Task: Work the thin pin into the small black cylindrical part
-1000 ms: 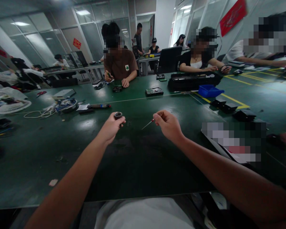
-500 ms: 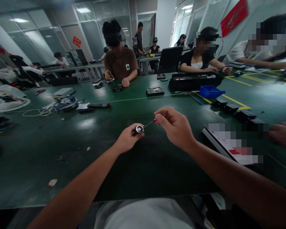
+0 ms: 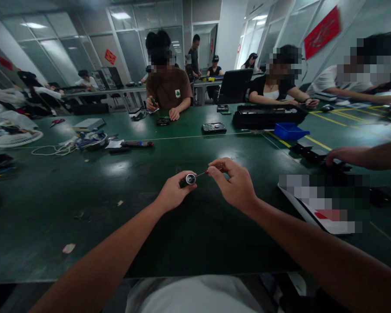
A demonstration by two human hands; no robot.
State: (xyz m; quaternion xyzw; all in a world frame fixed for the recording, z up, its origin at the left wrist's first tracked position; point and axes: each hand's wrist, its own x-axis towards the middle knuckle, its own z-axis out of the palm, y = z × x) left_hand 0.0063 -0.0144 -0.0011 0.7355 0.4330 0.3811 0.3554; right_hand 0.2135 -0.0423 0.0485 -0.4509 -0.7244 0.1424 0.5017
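Note:
In my left hand [image 3: 173, 191], fingers wrapped round it, is a short dark cylinder [image 3: 190, 179] with a silver ring at the end facing me. My right hand [image 3: 237, 183] pinches a screwdriver [image 3: 219, 166] by its reddish, see-through handle. The thin metal shaft points left, and its tip meets the right side of the cylinder's end. Whether the tip sits in a hole or only touches the edge, I cannot tell. Both hands are held above the green table [image 3: 195, 243].
A co-worker's hand [image 3: 347, 155] reaches in from the right to black parts [image 3: 308, 152]. A blue bin [image 3: 289, 131], a long black casing [image 3: 269, 115] and a hard drive [image 3: 214, 128] lie ahead. To the left are a pen-like tool [image 3: 137, 144] and a cable bundle [image 3: 93, 141].
My right hand has moved left with the screwdriver, so less of the shaft shows beside the cylinder. The co-worker's hand at the right has reached further in, onto the black parts.

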